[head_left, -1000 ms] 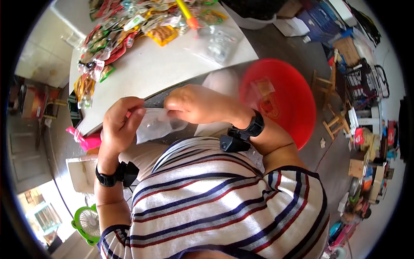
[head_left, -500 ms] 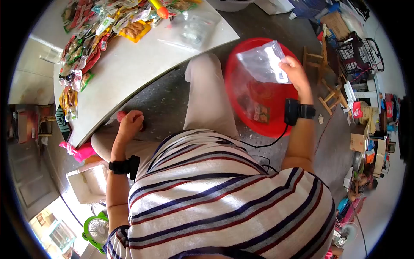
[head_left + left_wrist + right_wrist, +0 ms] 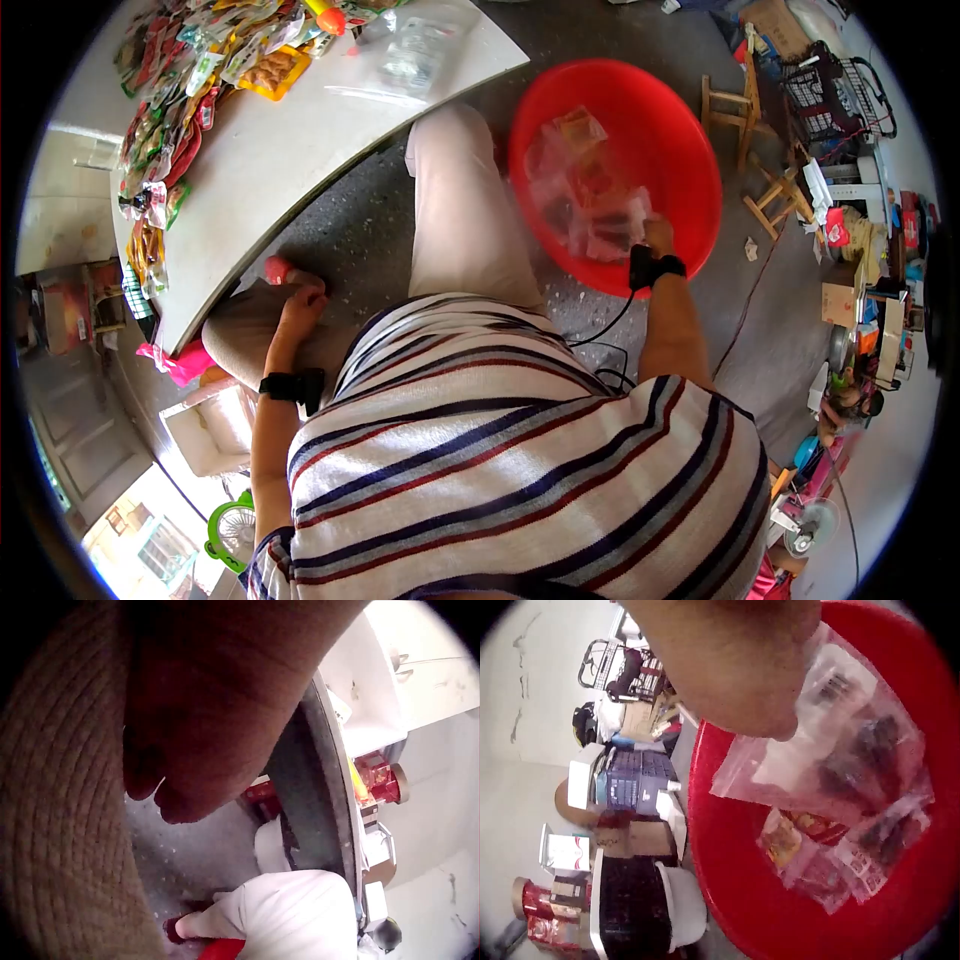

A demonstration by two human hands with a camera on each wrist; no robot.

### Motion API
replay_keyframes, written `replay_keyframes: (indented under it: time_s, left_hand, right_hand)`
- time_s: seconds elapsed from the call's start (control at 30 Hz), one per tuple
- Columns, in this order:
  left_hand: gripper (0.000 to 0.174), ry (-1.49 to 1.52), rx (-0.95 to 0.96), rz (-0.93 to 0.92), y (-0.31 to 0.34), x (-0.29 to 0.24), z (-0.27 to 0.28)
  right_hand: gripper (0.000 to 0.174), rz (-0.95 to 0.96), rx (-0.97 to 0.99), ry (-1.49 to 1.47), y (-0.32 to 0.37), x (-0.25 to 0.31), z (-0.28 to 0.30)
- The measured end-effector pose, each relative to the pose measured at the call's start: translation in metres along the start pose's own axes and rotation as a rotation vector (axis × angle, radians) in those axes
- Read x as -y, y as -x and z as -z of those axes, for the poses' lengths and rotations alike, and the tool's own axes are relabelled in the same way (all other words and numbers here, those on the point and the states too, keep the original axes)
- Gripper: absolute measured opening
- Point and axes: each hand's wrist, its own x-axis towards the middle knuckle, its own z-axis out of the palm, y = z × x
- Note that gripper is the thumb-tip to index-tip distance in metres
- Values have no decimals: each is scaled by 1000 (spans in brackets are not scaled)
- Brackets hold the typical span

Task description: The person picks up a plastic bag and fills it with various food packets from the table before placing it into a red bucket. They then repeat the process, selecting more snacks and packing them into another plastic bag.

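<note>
In the head view my right hand reaches down into the red basin. It pinches a clear zip bag by one edge, beside a white label with a barcode. Dark contents show through the plastic in the right wrist view. Below the bag, several small clear packets lie on the basin's bottom. My left hand rests by my bent left knee, fingers loosely curled and holding nothing. In the left wrist view, that hand hangs beside ribbed trouser cloth.
A white table curves across the left, heaped with colourful snack packets. Near its edge lies a clear plastic bag. Small wooden stools stand right of the basin. A white box and a green fan are at lower left.
The right hand left the left hand's side, carried the zip bag rightward over the basin and lowered it inside. The left hand let go of the bag and dropped toward the knee.
</note>
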Motion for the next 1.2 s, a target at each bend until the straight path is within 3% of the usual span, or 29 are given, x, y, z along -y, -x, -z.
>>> replay_keyframes:
  time_s: [0.13,0.23,0.33,0.37,0.6,0.7,0.73,0.77,0.83,0.9,0.97,1.03,1.1,1.2]
  left_hand:
    - [23,-35,9,-8,0,-4,-1]
    - [22,-47,-20,-55,-1,-2,-3]
    - [21,-36,-6,-2,3,-17,2]
    - [21,-32,9,40,4,-21,4]
    - [18,46,-53,-140,6,-9,6]
    - [17,133,-119,-161,-2,16,8]
    - [16,164,-156,-157,-2,21,11]
    - [15,205,-217,-175,4,11,19]
    - [16,279,-339,-98,21,-11,43]
    - [15,479,-412,1,38,-28,63]
    - [14,401,-654,-12,56,-18,77]
    - [12,154,-889,60,81,-26,98]
    - [13,342,-1095,17,90,26,97]
    - [17,45,-1285,247,125,83,108]
  right_hand:
    - [21,90,-245,213,0,-19,37]
    - [32,-29,-263,363,1,-21,51]
    - [28,173,-169,249,15,-5,39]
    - [27,176,-130,236,21,3,31]
    - [24,193,-27,245,46,59,-13]
    - [23,220,123,200,59,107,-7]
    - [23,220,198,191,60,125,-3]
    - [19,415,52,-2,30,108,-26]
    - [18,813,-152,170,-22,114,-51]
    - [22,749,-23,-144,-43,150,-67]
    - [23,648,102,-293,5,223,-58]
    - [23,775,110,-362,29,266,-69]
    - [23,848,119,-374,68,301,-75]
    - [26,991,152,-379,112,328,-96]
